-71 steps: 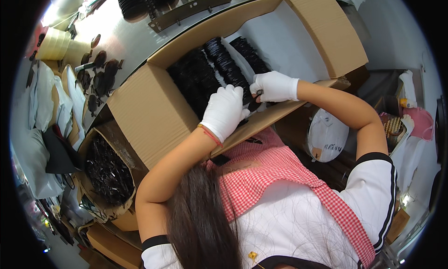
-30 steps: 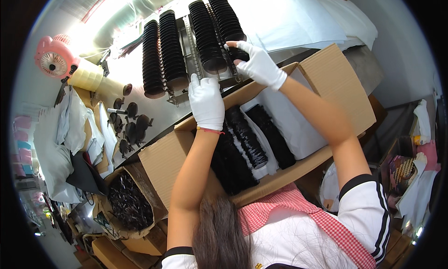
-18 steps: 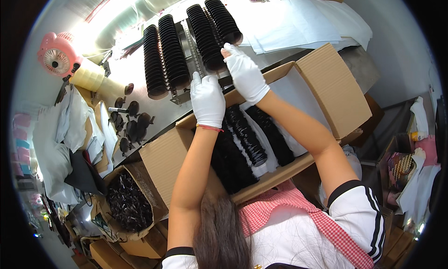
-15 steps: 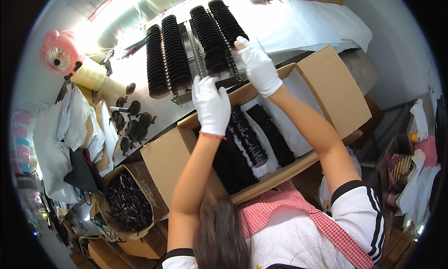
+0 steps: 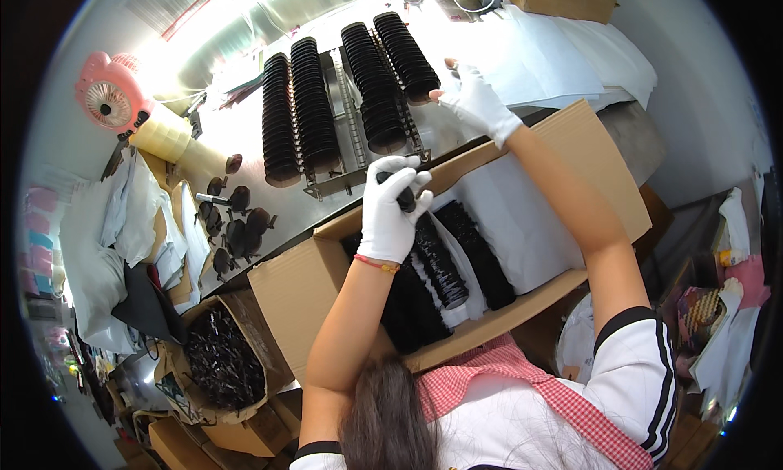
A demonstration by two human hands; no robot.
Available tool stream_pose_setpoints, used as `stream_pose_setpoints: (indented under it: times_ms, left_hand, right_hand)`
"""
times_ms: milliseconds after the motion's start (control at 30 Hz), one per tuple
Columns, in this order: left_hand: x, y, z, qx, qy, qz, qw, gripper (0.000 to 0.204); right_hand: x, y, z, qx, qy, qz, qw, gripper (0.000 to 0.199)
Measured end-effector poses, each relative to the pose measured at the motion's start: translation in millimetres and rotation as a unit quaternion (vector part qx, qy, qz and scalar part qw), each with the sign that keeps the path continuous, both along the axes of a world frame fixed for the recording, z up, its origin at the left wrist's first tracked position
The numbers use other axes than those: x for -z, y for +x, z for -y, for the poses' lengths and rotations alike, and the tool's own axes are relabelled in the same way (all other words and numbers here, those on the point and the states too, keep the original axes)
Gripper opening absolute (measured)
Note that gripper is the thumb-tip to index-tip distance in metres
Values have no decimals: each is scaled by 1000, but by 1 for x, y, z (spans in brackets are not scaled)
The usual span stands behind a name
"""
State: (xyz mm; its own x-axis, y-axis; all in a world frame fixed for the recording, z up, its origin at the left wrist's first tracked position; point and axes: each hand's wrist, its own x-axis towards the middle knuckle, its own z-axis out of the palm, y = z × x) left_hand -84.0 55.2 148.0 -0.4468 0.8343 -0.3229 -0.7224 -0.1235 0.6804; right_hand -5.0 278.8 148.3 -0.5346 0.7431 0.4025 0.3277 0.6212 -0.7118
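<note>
My gloved left hand (image 5: 390,217) is curled round a small dark lens (image 5: 406,197), or a few together; the fingers hide how many. It hovers over the far edge of an open cardboard box (image 5: 287,282). My right hand (image 5: 477,107), in a white glove with bare fingertips, has thumb and finger apart and nothing visible between them. Close to its left stands a metal rack (image 5: 342,181) carrying long rows of dark round lenses (image 5: 312,103). Inside the box lie packed black rows of lenses (image 5: 473,246) beside white paper (image 5: 526,233).
Loose dark lenses (image 5: 245,233) and a marker lie on the table left of the rack. A pink fan (image 5: 106,90) and yellowish tape rolls (image 5: 165,131) stand farther left. Below is a carton of dark scraps (image 5: 220,364). White sheets (image 5: 522,54) cover the far right table.
My right hand has moved right, away from the rack's row, and its fingers have spread. My left hand has drawn back from the rack and now holds dark lens material.
</note>
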Motion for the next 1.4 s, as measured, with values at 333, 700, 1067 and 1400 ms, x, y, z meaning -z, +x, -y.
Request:
stream_pose_setpoints:
  times_ms: [333, 700, 1067, 1400]
  left_hand:
    - [46, -36, -28, 0, -140, -632, 763, 25]
    - [27, -46, -25, 115, -173, -463, 862, 32]
    - [-8, -1, -10, 14, 141, 106, 984, 43]
    - [16, -11, -15, -61, -35, -213, 974, 19]
  right_hand:
    - [20, -39, -31, -255, -148, 25, 955, 60]
    - [56, -54, 22, -55, 343, -32, 937, 48]
    - [-33, 18, 111, -240, 178, -16, 954, 37]
    - [-3, -50, -52, -63, -6, 61, 996, 50]
